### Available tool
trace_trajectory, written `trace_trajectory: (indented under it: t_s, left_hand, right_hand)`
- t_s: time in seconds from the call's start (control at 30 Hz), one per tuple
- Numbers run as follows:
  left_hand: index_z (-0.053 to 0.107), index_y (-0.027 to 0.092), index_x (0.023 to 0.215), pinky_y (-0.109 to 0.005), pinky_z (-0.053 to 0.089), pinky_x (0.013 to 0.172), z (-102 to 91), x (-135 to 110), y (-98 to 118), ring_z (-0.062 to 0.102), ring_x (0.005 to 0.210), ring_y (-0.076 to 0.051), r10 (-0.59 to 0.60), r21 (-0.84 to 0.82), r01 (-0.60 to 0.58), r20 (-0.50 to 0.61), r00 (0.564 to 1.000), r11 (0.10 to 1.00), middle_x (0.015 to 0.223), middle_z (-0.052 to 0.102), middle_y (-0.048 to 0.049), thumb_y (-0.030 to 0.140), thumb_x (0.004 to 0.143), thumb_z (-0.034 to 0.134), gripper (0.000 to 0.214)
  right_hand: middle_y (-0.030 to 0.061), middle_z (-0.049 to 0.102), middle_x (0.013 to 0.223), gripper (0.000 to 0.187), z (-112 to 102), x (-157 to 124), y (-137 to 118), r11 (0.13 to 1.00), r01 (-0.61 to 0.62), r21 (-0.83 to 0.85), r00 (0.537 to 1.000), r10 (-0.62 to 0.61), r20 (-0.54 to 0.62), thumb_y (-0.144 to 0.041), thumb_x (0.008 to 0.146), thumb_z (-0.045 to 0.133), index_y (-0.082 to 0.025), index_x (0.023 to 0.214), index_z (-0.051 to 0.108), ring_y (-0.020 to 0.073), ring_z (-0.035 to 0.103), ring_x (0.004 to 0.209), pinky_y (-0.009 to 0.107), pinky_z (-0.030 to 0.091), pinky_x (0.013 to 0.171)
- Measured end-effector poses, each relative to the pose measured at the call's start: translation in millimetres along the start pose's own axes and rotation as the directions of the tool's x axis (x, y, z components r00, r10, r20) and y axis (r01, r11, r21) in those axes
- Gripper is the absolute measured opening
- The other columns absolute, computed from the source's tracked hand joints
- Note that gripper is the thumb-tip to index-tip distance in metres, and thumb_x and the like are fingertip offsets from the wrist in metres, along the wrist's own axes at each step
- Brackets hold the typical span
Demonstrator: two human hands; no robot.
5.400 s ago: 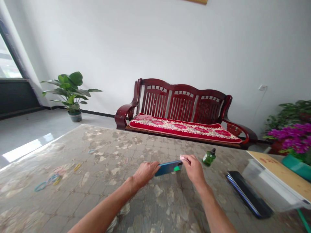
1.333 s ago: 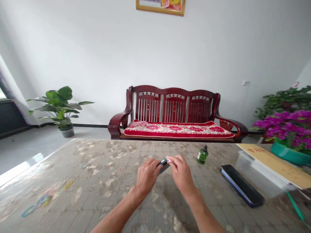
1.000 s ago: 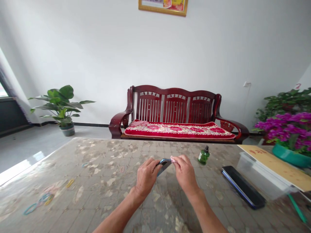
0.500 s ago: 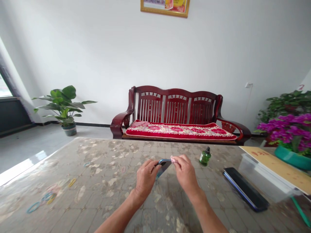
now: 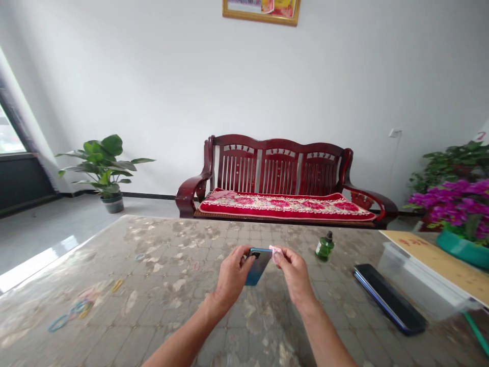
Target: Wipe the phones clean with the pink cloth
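Observation:
My left hand [image 5: 232, 271] is closed on the left edge of a blue smartphone [image 5: 258, 269], thumb near its camera block. The phone is held up off the table, tilted, its back toward me. Between the thumb and fingers of my right hand [image 5: 295, 272] is a small, bunched pink cloth [image 5: 275, 254], pressed against the phone's top right corner. The cloth is mostly covered by my fingers, so its full shape cannot be made out.
A green bottle [image 5: 324, 247] with a black cap stands beyond my right hand. Stacked phones [image 5: 389, 298] lie at right, beside a clear plastic box [image 5: 416, 280]. Coloured bands [image 5: 59, 323] are scattered on the left of the patterned table [image 5: 153, 306]. A wooden bench [image 5: 278, 168] stands behind.
The phone has been turned so more of its blue back shows. My right fingers and the pink cloth have shifted slightly at its corner, with more pink visible. The view has moved slightly.

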State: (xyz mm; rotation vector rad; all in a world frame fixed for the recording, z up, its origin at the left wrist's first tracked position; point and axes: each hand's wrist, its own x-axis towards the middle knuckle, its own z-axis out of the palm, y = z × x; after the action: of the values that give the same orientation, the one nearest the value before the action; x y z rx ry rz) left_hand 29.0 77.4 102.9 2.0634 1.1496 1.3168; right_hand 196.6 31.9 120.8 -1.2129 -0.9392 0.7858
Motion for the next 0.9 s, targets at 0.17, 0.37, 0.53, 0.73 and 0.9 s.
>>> trace_trajectory:
  t_s: [0.17, 0.37, 0.53, 0.73, 0.9]
  left_hand:
    - [0.066, 0.026, 0.106, -0.026, 0.047, 0.082, -13.8, 9, 6, 0.064, 0.091, -0.018, 0.07, 0.064, -0.078, 0.125, 0.99, 0.995, 0.1, 0.07, -0.0014, 0.027, 0.091, 0.051, 0.021]
    - [0.069, 0.027, 0.095, -0.023, 0.046, 0.073, -28.0, 17, 13, 0.066, 0.083, -0.017, 0.108, 0.262, -0.173, 0.244, 0.964, 0.95, 0.09, 0.07, 0.0004, 0.029, 0.092, 0.057, 0.013]
    - [0.07, 0.024, 0.087, -0.025, 0.042, 0.068, -39.4, 27, 28, 0.065, 0.083, -0.02, 0.097, 0.453, -0.23, 0.298, 0.95, 0.861, 0.084, 0.07, -0.0022, 0.028, 0.09, 0.064, 0.007]
    - [0.067, 0.022, 0.082, -0.026, 0.039, 0.066, -46.6, 24, 34, 0.063, 0.081, -0.02, 0.114, 0.497, -0.288, 0.351, 0.929, 0.819, 0.081, 0.068, -0.0021, 0.027, 0.093, 0.061, 0.014]
    - [0.069, 0.024, 0.089, -0.024, 0.039, 0.068, -50.2, 9, 21, 0.063, 0.081, -0.017, 0.115, 0.452, -0.21, 0.228, 0.967, 0.867, 0.082, 0.066, -0.0002, 0.028, 0.096, 0.056, 0.015]
  right_hand:
    - [0.0037, 0.068, 0.073, 0.041, 6, 0, 0, 0.991, 0.093, -0.097, 0.995, -0.091, 0.025, -0.053, 0.076, 0.068, -0.016, 0.092, 0.076, 0.0176, 0.059, 0.068, 0.028, 0.048, 0.064]
    - [0.0078, 0.072, 0.089, 0.031, 13, 5, 3, 0.942, 0.247, -0.227, 0.969, -0.24, 0.057, -0.045, 0.084, 0.061, -0.018, 0.092, 0.075, 0.0208, 0.065, 0.08, 0.031, 0.053, 0.074]
    - [0.0072, 0.071, 0.089, 0.026, 21, 5, -3, 0.909, 0.314, -0.273, 0.949, -0.302, 0.087, -0.039, 0.086, 0.058, -0.019, 0.091, 0.074, 0.019, 0.064, 0.078, 0.03, 0.052, 0.074]
    - [0.0073, 0.07, 0.092, 0.027, 26, 3, 0, 0.874, 0.374, -0.311, 0.928, -0.353, 0.124, -0.038, 0.088, 0.056, -0.019, 0.093, 0.074, 0.0199, 0.064, 0.086, 0.03, 0.05, 0.079]
    - [0.0057, 0.069, 0.08, 0.027, 21, -2, 24, 0.892, 0.304, -0.335, 0.952, -0.268, 0.152, -0.041, 0.084, 0.057, -0.019, 0.082, 0.073, 0.0201, 0.064, 0.076, 0.029, 0.051, 0.07]
